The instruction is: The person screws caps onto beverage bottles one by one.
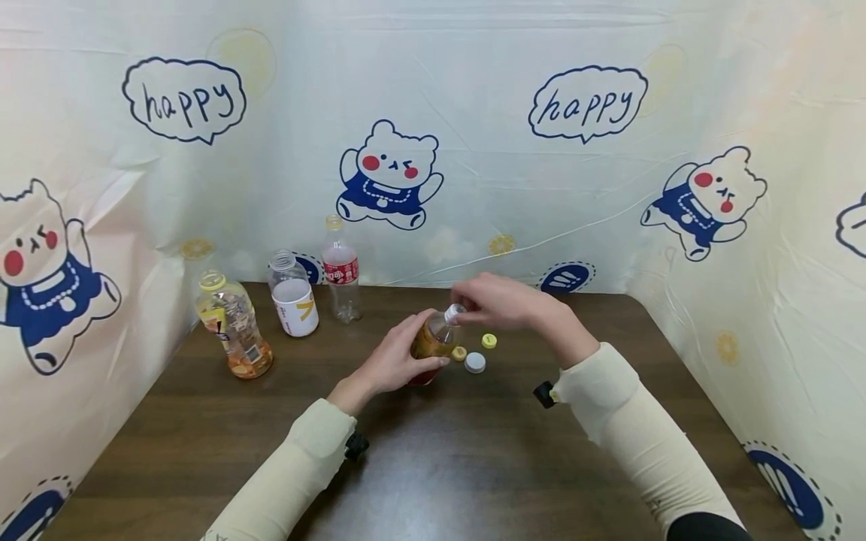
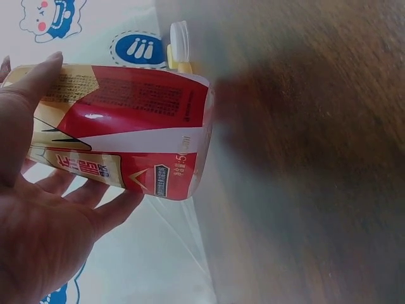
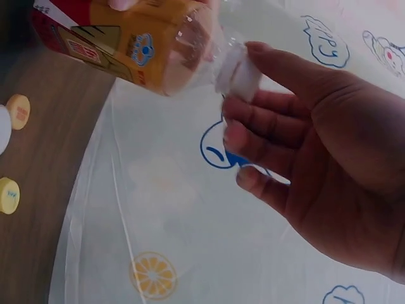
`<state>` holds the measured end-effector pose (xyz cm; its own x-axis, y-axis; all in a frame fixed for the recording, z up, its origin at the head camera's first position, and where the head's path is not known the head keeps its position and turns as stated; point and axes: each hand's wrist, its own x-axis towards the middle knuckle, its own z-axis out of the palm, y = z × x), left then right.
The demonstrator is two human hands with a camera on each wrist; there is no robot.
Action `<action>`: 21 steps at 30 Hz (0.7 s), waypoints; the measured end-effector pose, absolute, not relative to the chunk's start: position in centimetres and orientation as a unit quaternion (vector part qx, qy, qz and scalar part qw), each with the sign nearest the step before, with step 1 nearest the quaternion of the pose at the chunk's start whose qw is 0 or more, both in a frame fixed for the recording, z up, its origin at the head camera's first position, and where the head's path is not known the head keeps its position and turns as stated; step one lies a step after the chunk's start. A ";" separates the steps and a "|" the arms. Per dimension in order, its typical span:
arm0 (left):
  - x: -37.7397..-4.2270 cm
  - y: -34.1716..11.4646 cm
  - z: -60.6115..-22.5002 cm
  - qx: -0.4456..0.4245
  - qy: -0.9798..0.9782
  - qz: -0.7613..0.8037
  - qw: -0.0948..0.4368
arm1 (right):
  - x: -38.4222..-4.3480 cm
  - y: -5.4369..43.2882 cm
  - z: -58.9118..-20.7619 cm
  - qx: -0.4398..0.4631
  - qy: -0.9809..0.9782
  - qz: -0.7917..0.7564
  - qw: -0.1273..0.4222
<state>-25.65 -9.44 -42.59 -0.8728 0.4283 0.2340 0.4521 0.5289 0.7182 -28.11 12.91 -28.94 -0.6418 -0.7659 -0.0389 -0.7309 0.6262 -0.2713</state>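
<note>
My left hand point(image 1: 399, 355) grips the body of a drink bottle with a red and gold label point(image 2: 136, 136), fingers and thumb curled around it. The bottle appears tilted and raised off the table in the left wrist view. At its neck, my right hand point(image 1: 499, 302) pinches the white cap point(image 3: 239, 73) between thumb and fingers. Whether the cap is loose on the thread I cannot tell. Close by on the table lie a larger white cap point(image 1: 475, 363), a yellow cap point(image 1: 489, 341) and a light orange cap point(image 1: 459, 353).
Three uncapped-looking bottles stand at the back left of the dark wooden table point(image 1: 433, 466): one with a yellow label point(image 1: 233, 327), one with a white label point(image 1: 295, 304), one with a red label point(image 1: 341, 272). A printed cloth point(image 1: 473, 203) hangs around the table.
</note>
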 end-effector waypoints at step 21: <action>-25.6 -9.3 -42.7 -0.251 -0.875 -0.414 0.013 | -28.1 13.2 -29.0 -0.420 0.894 -0.127 0.094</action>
